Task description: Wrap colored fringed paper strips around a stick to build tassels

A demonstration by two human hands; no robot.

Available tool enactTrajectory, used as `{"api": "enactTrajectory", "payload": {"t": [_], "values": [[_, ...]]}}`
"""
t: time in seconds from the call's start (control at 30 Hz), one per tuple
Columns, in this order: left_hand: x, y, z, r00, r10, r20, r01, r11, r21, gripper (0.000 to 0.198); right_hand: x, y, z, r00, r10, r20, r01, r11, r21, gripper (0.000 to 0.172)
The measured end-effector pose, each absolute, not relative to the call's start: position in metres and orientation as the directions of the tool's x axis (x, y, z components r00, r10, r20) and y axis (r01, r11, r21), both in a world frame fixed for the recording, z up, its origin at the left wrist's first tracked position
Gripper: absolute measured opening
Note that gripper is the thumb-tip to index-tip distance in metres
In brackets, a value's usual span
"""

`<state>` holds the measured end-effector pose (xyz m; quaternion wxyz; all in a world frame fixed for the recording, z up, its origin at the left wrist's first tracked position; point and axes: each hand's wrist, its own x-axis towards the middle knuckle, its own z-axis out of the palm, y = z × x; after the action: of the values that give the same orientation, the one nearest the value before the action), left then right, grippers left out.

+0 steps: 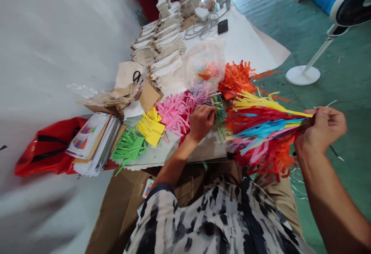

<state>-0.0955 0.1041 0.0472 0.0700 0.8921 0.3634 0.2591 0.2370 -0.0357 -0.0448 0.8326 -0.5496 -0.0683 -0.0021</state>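
Note:
My right hand [321, 128] is closed round the gathered end of a bundle of tissue-paper tassels [263, 126], whose yellow, red, blue, pink and orange strips fan out to the left. Thin white string ends stick out by that hand. Over the table, my left hand [202, 120] has its fingers curled beside pink fringed paper [175, 111]; what they hold, if anything, is hidden. Orange fringed paper [237, 76] lies beyond the bundle. Yellow fringed paper [150, 126] and green fringed paper [129, 145] lie along the table's near left part.
Rows of stacked paper bundles [166, 45] run down the table [243, 41]. A clear plastic bag [204, 60], a cable [203, 28] and a dark phone-like object [223, 26] lie there too. Black-handled scissors [136, 77] are at left. A fan [303, 74] stands on the floor at right.

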Motion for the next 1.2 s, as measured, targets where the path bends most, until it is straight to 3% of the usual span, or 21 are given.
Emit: {"api": "enactTrajectory", "payload": {"t": [0.1, 0.2, 0.3, 0.4, 0.57, 0.7, 0.87, 1.0, 1.2], "values": [[-0.1, 0.13, 0.045, 0.681, 0.645, 0.347, 0.634, -0.757, 0.161, 0.026, 0.24, -0.033, -0.048, 0.985, 0.056, 0.165, 0.124, 0.438, -0.89, 0.026], [-0.09, 0.143, 0.043, 0.773, 0.562, 0.295, 0.563, -0.822, 0.09, 0.044, 0.241, -0.032, -0.049, 0.981, 0.062, 0.181, 0.134, 0.457, -0.879, 0.024], [-0.076, 0.146, 0.044, 0.804, 0.521, 0.287, 0.526, -0.848, 0.065, 0.063, 0.242, -0.031, -0.05, 0.982, 0.072, 0.174, 0.123, 0.452, -0.883, 0.025], [-0.072, 0.151, 0.048, 0.792, 0.511, 0.336, 0.497, -0.858, 0.132, 0.07, 0.24, -0.03, -0.047, 0.984, 0.067, 0.167, 0.125, 0.417, -0.9, 0.026], [-0.097, 0.16, 0.057, 0.615, 0.567, 0.548, 0.47, -0.822, 0.323, 0.044, 0.227, -0.031, -0.031, 0.99, 0.1, 0.104, 0.065, 0.335, -0.94, 0.024], [-0.11, 0.153, 0.066, 0.611, 0.481, 0.629, 0.351, -0.876, 0.33, 0.029, 0.215, -0.034, -0.018, 0.986, 0.157, 0.05, -0.009, 0.355, -0.935, 0.019], [-0.081, 0.129, 0.081, 0.644, 0.385, 0.661, 0.206, -0.92, 0.335, 0.021, 0.21, -0.039, -0.012, 0.97, 0.234, 0.061, -0.046, 0.425, -0.904, 0.033], [-0.028, 0.112, 0.091, 0.7, 0.341, 0.628, 0.119, -0.922, 0.368, 0.017, 0.211, -0.04, -0.012, 0.958, 0.277, 0.072, -0.058, 0.434, -0.899, 0.045], [0.059, 0.1, 0.089, 0.865, 0.235, 0.443, 0.055, -0.923, 0.382, 0.019, 0.215, -0.039, -0.015, 0.942, 0.314, 0.115, -0.031, 0.422, -0.906, 0.051]]}}
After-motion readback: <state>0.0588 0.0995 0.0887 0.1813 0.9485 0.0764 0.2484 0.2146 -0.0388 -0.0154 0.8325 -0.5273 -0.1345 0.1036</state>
